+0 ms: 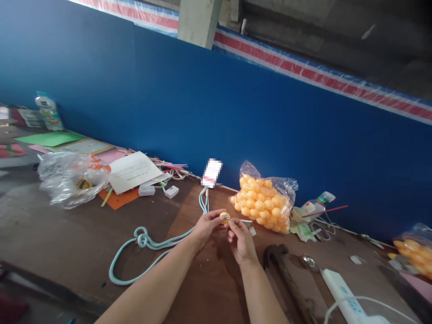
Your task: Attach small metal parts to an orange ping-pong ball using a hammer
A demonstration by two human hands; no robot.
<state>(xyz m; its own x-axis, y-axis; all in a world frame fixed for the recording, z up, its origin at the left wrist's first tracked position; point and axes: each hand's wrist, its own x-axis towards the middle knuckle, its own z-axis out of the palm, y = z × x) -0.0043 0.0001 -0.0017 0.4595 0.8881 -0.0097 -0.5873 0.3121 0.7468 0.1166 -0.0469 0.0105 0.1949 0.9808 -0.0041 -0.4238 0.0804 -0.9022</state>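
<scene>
A small yellow-orange ball point(223, 215) with dark and silvery marks on its near side is held over the brown table point(209, 292). The fingers of my left hand point(206, 228) grip it from the left. From the right, my right hand point(241, 242) has thumb and forefinger pinched together at the ball's lower edge; whatever lies between those fingertips is too small to make out. Behind my hands leans a clear bag of orange balls point(259, 202). A light-blue cord point(162, 245) runs past my left forearm to a blurred white card point(212, 173).
Right of my forearm lie a dark hammer-like tool point(293, 285), a shiny round metal piece point(307, 260) and a white power strip point(342, 290) with its cable. Papers point(135, 172), a crumpled plastic bag point(69, 177) and small white boxes point(172, 192) lie left. A blue partition point(202, 99) stands behind.
</scene>
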